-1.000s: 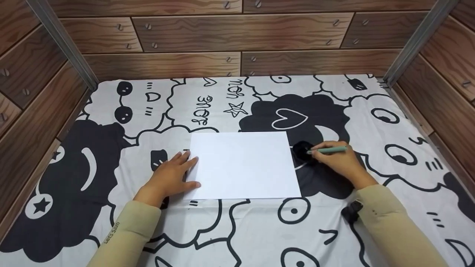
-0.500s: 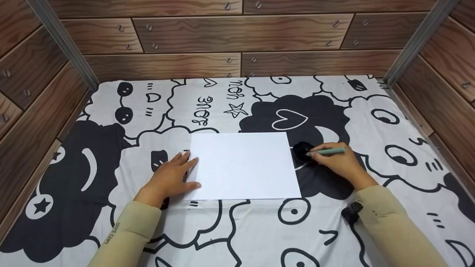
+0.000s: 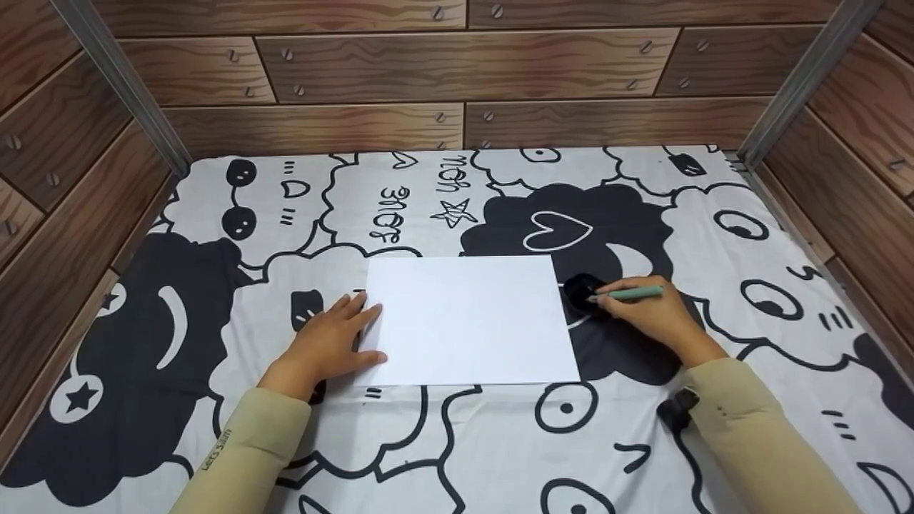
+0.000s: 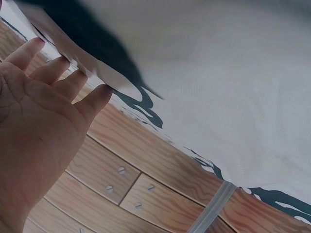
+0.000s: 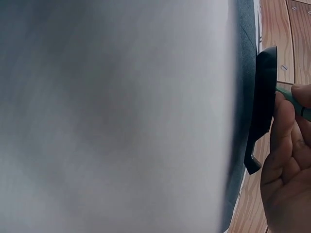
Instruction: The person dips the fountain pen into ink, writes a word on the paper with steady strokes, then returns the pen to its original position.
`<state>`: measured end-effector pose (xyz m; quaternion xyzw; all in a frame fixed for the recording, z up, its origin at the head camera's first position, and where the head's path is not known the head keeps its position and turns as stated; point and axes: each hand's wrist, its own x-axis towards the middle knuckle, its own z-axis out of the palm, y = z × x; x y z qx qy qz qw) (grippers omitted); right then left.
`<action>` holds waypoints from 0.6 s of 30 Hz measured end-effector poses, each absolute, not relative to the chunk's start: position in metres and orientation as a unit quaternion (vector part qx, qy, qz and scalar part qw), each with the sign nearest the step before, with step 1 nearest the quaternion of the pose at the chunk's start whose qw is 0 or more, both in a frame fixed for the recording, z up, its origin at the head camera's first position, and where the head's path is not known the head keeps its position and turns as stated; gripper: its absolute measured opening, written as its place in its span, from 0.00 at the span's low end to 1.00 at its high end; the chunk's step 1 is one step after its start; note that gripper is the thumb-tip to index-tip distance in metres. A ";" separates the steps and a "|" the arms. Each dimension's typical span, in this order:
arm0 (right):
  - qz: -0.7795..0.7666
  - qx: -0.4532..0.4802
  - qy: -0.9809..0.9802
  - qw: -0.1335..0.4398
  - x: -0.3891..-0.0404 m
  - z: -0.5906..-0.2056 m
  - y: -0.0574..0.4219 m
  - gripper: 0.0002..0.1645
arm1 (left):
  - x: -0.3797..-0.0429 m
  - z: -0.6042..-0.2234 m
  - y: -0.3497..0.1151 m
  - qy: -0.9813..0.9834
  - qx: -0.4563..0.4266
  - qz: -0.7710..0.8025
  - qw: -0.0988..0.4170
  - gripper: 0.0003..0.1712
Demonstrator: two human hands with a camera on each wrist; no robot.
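Note:
A blank white sheet of paper lies on the patterned cloth, in the middle of the head view. My left hand rests at its left edge, fingers spread, thumb and index fingertip over the paper. To the right of the sheet stands a small round black dish, which in the right wrist view shows a low wall and a short stub at its bottom end. My right hand pinches a slim green pen-like tool between thumb and fingers. Its tip is at the dish; I cannot tell whether it is a pen or brush.
A black-and-white cartoon cloth covers the table. Wood-plank-patterned walls stand behind and at both sides, with metal posts at the back corners. A small black object lies beside the right sleeve.
The green tool's tip has shifted slightly left and toward me at the dish. My left hand and the paper keep their places.

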<state>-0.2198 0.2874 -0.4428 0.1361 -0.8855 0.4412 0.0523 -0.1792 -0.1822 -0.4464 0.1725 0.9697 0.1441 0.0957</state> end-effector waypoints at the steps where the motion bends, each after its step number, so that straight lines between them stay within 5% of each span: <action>1: 0.440 0.136 -0.886 0.052 -0.220 -0.443 0.287 0.06 | -0.179 -0.446 -0.182 0.970 0.172 0.144 0.096 0.45; 18: 0.457 0.136 -0.878 0.042 -0.217 -0.441 0.288 0.08 | -0.179 -0.448 -0.182 0.970 0.174 0.144 0.089 0.45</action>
